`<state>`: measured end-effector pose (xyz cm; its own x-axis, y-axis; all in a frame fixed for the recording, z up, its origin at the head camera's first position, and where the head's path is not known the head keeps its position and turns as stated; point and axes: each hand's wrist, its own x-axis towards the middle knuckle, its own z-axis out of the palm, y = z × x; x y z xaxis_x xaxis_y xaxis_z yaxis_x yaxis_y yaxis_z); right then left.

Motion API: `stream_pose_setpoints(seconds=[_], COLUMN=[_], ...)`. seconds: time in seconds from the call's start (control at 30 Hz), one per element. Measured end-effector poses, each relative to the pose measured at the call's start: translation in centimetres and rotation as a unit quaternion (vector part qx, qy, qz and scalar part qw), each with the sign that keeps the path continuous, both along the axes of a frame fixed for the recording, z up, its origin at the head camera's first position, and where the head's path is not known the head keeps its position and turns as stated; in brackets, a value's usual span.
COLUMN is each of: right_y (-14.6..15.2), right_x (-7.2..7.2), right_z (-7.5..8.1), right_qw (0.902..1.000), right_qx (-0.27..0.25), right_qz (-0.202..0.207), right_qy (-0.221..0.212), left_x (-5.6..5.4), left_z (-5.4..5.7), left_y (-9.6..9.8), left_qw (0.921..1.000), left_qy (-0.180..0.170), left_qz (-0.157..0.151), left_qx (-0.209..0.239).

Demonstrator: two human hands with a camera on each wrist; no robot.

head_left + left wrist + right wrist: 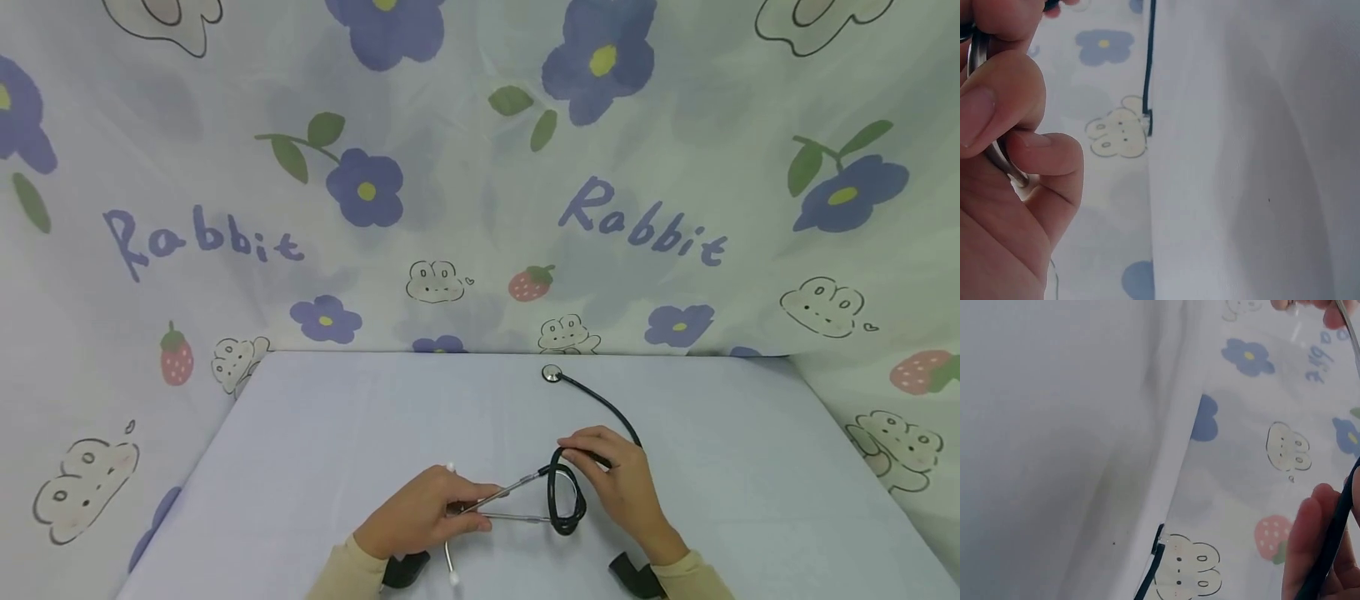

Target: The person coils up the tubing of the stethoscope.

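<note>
A stethoscope lies partly on the white table and partly in both hands. My left hand (427,510) grips its metal ear tubes (517,517) near the bend, with white ear tips (453,577) showing on either side of the hand. Black tubing (552,500) is wound in a loop around the front of the metal tubes. My right hand (621,482) pinches the tubing at the top of this loop; the right wrist view shows black tube (1329,547) across its fingers. From there the tubing runs back to the round chest piece (552,373), which rests near the table's far edge.
A white-covered table (337,417) spreads beneath the hands. Behind and beside it hangs a patterned curtain (465,217) with flowers, rabbits and strawberries. Black wrist-worn pieces (406,571) show by both sleeves.
</note>
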<state>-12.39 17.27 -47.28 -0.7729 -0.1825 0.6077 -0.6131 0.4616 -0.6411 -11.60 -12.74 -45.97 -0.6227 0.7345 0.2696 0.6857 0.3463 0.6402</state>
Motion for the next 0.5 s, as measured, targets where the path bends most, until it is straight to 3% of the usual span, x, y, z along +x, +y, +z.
stream_pose_setpoints(seconds=[0.2, 0.5], right_y=[-0.45, -0.61], right_x=[0.25, 0.28], right_z=[0.12, -0.11], right_qw=[0.9998, 0.998], right_qx=[-0.01, -0.014], right_qz=[0.009, 0.048], right_qy=[0.014, -0.039], left_x=[0.03, 0.02], left_z=[0.08, 0.02], left_y=[0.28, 0.32], left_qw=[0.9998, 0.9983], left_qy=[-0.001, 0.014], left_qz=[-0.013, -0.019], left_qx=[0.013, 0.053])
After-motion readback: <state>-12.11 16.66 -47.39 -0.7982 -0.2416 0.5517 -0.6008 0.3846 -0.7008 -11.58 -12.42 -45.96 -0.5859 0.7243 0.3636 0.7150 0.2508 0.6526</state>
